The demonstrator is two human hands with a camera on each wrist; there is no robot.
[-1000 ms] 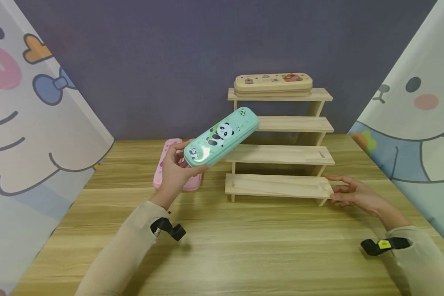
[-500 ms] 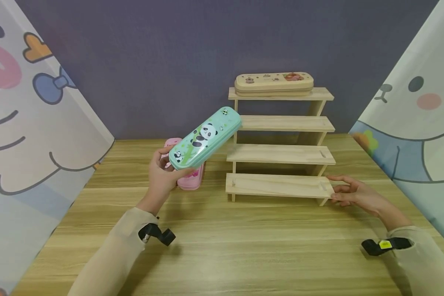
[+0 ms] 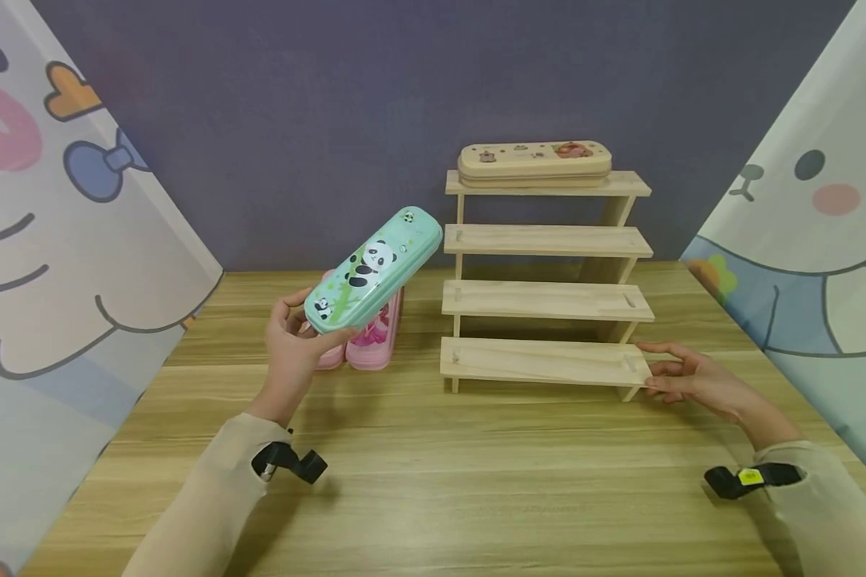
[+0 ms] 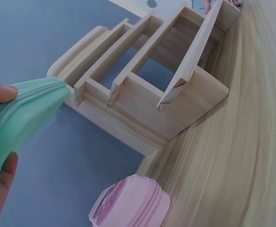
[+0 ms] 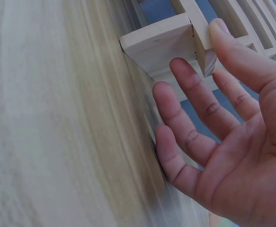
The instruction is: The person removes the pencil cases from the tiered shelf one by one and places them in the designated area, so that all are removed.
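- At far left I see a white panel (image 3: 39,264) printed with a cartoon animal.
- My left grip (image 3: 293,344), a person's bare hand in a beige sleeve (image 3: 209,489), pinches the near end of a mint-green case (image 3: 375,268) between thumb and fingers.
- I have that case up off the desk (image 3: 440,489), tilted, panda print facing me, its far end pointing up and right, near the shelf but apart from it.
- Beyond it I make out two pink cases side by side on the desk, partly covered; the right one (image 3: 375,344) shows more.
- Next I see a wooden shelf (image 3: 548,361) of four stepped boards; a cream case (image 3: 533,168) lies lengthwise on the top one.
- My right grip (image 3: 699,386) holds the right end of the lowest board with thumb and forefinger; its other fingers are loosely curved.
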